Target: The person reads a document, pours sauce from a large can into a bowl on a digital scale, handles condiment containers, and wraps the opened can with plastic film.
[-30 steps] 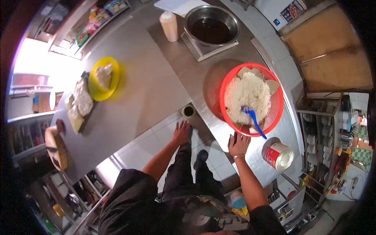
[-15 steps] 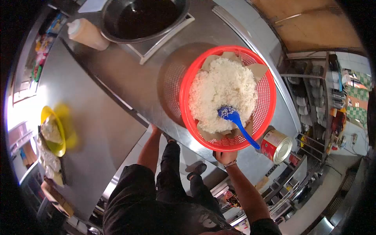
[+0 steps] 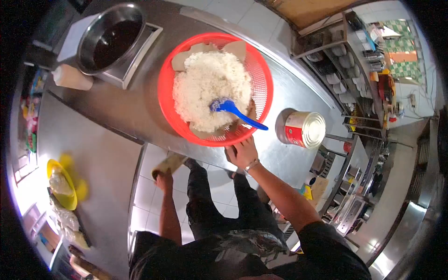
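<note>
My left hand (image 3: 163, 181) is closed around a tan piece that looks like rolled brown paper (image 3: 172, 163), low beside the counter edge. My right hand (image 3: 243, 154) is at the near side of a red plastic basket (image 3: 168, 114), its fingers apart and touching the counter edge or basket rim; exactly which, I cannot tell. White cooked rice (image 3: 210, 81) is heaped in the basket over brown paper (image 3: 235, 50). A blue rice paddle (image 3: 238, 114) lies on the rice, its handle reaching over the rim.
A large tin can (image 3: 305, 129) stands right of the basket. On the left are a steel bowl of dark liquid (image 3: 112, 44) on a scale (image 3: 135, 58), a squeeze bottle (image 3: 72, 78) and a yellow plate (image 3: 70, 200). Shelves of bowls (image 3: 336, 70) stand far right.
The view has shifted, so basket and can appear farther left and higher. My left hand, earlier at the counter edge, now shows the tan piece in its grip. My right hand stays by the basket.
</note>
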Available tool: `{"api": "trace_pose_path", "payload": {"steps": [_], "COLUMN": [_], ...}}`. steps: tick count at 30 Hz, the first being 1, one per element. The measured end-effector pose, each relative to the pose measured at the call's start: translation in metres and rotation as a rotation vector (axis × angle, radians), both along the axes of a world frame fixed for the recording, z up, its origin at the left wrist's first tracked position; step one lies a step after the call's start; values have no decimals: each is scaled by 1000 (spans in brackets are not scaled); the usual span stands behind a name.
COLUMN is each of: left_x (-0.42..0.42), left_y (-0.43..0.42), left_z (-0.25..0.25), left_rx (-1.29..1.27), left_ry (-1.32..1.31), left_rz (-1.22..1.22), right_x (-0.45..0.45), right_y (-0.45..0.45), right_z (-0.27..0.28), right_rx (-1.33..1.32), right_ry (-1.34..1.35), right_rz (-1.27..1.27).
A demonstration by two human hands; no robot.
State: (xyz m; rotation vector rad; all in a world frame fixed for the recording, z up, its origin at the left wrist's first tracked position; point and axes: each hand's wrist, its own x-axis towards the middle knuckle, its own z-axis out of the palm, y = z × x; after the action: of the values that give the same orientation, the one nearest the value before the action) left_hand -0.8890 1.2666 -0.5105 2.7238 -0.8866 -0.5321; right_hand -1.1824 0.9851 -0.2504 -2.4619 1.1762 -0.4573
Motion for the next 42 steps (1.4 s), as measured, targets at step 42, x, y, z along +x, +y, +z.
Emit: {"api": "trace_pose_path", "payload": {"steps": [42], "left_x": [-235], "left_y": [-305], "left_z": [539], "left_rx": [-838], "left_ry": [1225], "left_rz": [-21], "right_x": [-394], "right_y": [-139], "right_z": [212], "right_rx": [544], "right_ry": [-826], "right_rz": [-821]}}
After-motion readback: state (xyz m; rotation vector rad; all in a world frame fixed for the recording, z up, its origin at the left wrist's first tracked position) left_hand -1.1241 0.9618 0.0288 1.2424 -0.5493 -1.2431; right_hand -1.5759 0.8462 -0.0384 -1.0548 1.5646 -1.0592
